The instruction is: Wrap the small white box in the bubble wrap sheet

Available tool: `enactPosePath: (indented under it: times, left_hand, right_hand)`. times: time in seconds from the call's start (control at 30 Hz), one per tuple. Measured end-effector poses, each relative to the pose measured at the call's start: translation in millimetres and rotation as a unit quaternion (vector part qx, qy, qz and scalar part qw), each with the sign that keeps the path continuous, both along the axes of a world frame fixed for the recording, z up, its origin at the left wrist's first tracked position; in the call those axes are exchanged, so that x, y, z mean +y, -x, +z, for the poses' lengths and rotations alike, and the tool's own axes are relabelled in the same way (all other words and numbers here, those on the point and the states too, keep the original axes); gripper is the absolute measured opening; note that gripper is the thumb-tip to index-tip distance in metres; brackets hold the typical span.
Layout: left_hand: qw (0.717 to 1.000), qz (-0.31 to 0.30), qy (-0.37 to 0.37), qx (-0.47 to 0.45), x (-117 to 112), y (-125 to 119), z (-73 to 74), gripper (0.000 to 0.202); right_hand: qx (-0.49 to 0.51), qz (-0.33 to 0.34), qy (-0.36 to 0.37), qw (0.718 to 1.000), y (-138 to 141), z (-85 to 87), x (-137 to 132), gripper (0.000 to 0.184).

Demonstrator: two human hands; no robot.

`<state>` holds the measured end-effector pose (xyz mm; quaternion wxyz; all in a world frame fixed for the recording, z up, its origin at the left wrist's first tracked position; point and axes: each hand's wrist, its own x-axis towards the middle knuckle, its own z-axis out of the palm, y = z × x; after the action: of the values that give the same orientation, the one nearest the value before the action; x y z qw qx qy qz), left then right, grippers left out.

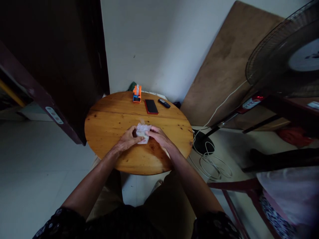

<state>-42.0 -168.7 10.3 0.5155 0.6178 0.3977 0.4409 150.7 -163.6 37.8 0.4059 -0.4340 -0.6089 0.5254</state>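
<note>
Between my two hands, above the near middle of a round wooden table [107, 114], is a small whitish packet [142, 130] with a crinkled, see-through look and faint pinkish marks. My left hand [128, 138] grips its left side, thumb across the front. On the right side, my right hand [159, 135] holds it with the fingers over its upper edge. The contents of the packet are too small and blurred to make out.
Toward the table's back stand an orange and blue tape dispenser [137, 94], a black flat device with a red edge [151, 106] and a dark handset [164, 103]. To the right are a standing fan [286, 56], a coiled white cable [211, 164] and a dark red chair [234, 184].
</note>
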Motion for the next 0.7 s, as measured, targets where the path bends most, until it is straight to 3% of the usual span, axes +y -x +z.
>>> enactPosePath:
  times: [0.17, 0.37, 0.5, 0.7]
  left_hand:
    - [0.995, -0.015, 0.022, -0.099, 3.0, -2.9, -1.4, 0.057]
    - [0.994, -0.016, 0.05, -0.099, 5.3, -2.8, -1.4, 0.06]
    - [0.993, -0.028, 0.063, -0.099, 3.9, -2.2, -0.3, 0.06]
    - [0.992, -0.04, 0.067, -0.098, 1.0, -1.0, 4.9, 0.062]
  right_hand:
    - [0.009, -0.03, -0.028, 0.999, 1.3, -6.6, -2.9, 0.035]
    - [-0.089, -0.166, -0.169, 0.968, -7.1, -13.0, -15.7, 0.023]
    - [-0.151, -0.135, -0.231, 0.952, -7.3, -9.1, -21.9, 0.023]
    - [-0.161, -0.097, -0.242, 0.952, -6.0, -16.9, -11.3, 0.03]
